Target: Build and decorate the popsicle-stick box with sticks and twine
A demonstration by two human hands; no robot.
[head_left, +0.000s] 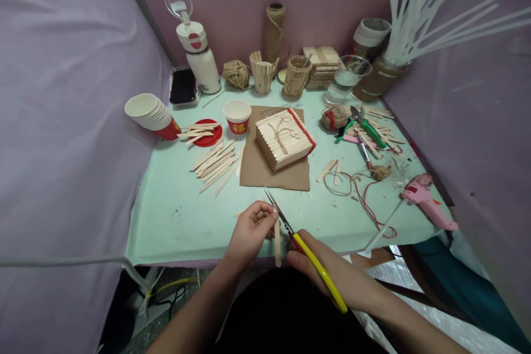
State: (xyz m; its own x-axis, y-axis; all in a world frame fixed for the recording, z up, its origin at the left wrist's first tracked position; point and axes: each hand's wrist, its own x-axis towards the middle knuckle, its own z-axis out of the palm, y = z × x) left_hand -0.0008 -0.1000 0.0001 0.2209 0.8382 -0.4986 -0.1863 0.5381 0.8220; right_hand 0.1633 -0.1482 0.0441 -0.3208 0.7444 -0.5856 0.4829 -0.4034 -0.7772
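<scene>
Pinched in the fingers of my left hand (254, 228) is a wooden craft stick (277, 246), which hangs down toward the table's front edge. My right hand (317, 263) grips a pair of scissors (319, 271) with yellow handles. The scissor blades point up and to the left, close beside the stick and my left fingertips; whether they touch the stick I cannot tell. Beyond my hands, a box made of craft sticks (280, 146), with a twine design on top and red trim along one edge, rests on a piece of brown cardboard (274, 178).
Loose craft sticks (215, 166) lie to the left, near a paper cup (238, 116) and stacked cups (145, 113). Pliers (371, 131), red cord (365, 204) and a pink glue gun (427, 199) are on the right. A water glass (342, 86) and white bottle (204, 69) stand behind.
</scene>
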